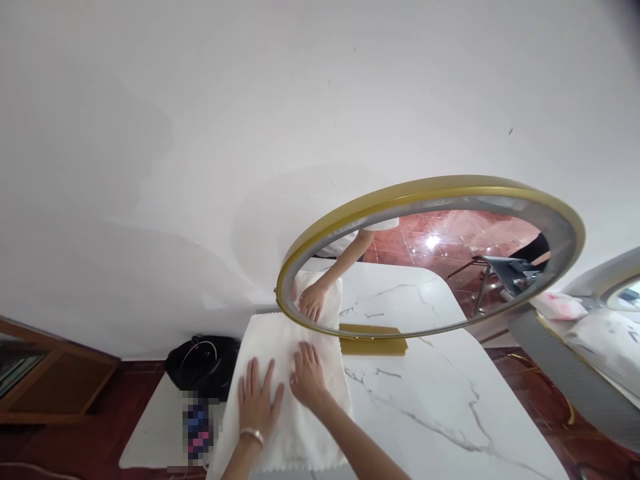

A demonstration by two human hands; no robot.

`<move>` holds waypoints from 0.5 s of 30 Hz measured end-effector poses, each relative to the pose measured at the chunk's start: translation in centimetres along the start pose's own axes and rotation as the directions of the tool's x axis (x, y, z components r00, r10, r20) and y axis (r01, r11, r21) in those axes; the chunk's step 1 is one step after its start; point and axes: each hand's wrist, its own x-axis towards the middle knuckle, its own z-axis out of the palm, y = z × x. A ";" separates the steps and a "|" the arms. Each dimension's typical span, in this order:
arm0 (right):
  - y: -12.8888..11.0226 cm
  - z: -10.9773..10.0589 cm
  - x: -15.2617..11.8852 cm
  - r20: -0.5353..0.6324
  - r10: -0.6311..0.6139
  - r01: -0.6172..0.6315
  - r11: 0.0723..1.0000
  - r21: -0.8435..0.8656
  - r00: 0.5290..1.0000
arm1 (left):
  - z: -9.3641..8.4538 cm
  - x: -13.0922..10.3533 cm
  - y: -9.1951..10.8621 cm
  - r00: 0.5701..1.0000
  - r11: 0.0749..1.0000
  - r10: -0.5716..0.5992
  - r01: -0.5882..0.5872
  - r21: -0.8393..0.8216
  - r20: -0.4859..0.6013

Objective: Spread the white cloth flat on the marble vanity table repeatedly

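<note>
A white cloth (280, 440) with scalloped edges lies spread over the left part of a white marble-patterned table (420, 407). My left hand (259, 399) rests flat on it with the fingers spread, and a pale bracelet (253, 436) circles that wrist. To its right, my right hand (307, 377) also lies on the cloth, fingers stretched forward and the thumb partly tucked in. Neither hand grips anything that I can see. Just past the cloth's right edge stands the gold base (375, 345) of a round mirror.
The tilted gold-rimmed mirror (435, 193) leans over the table's far side, reflecting an arm and red floor tiles. On the left, a black bag (203, 363) sits on a white surface (150, 427) near a wooden cabinet (60, 373). A second mirror (620, 277) and white plastic bags (607, 340) are at right.
</note>
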 end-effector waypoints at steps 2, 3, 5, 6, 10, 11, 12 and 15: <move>0.0 -1.0 3.6 0.016 0.038 -0.038 0.999 -0.010 0.999 | 0.3 3.5 -0.1 0.999 1.000 0.019 -0.019 0.001 0.046; 0.2 -1.2 5.0 0.017 0.056 -0.056 0.998 -0.010 0.998 | 0.4 5.1 -0.3 0.998 0.999 0.033 -0.033 0.000 0.062; 0.8 -1.3 6.9 0.020 0.082 -0.082 0.997 -0.003 0.996 | 0.3 7.4 -0.7 0.993 0.998 0.059 -0.059 -0.004 0.098; 1.2 -1.2 7.4 0.021 0.089 -0.089 0.996 0.001 0.996 | 0.2 7.9 -0.9 0.991 0.998 0.064 -0.064 -0.004 0.119; 1.5 0.1 6.7 0.013 0.058 -0.058 0.998 0.012 0.998 | -0.5 5.5 -1.7 0.993 0.999 -0.008 0.003 0.039 0.117; 1.2 0.7 6.0 -0.008 0.020 -0.020 1.000 0.015 1.000 | -0.8 3.8 -1.8 0.995 0.998 -0.022 0.016 0.057 0.095; 0.6 1.3 5.1 -0.038 -0.029 0.029 0.999 0.016 0.999 | -1.1 1.9 -2.0 0.998 0.997 -0.030 0.025 0.073 0.064; -1.7 3.5 1.6 -0.125 -0.193 0.197 0.980 0.021 0.973 | -2.1 -4.3 -2.1 0.997 0.991 -0.067 0.072 0.114 -0.046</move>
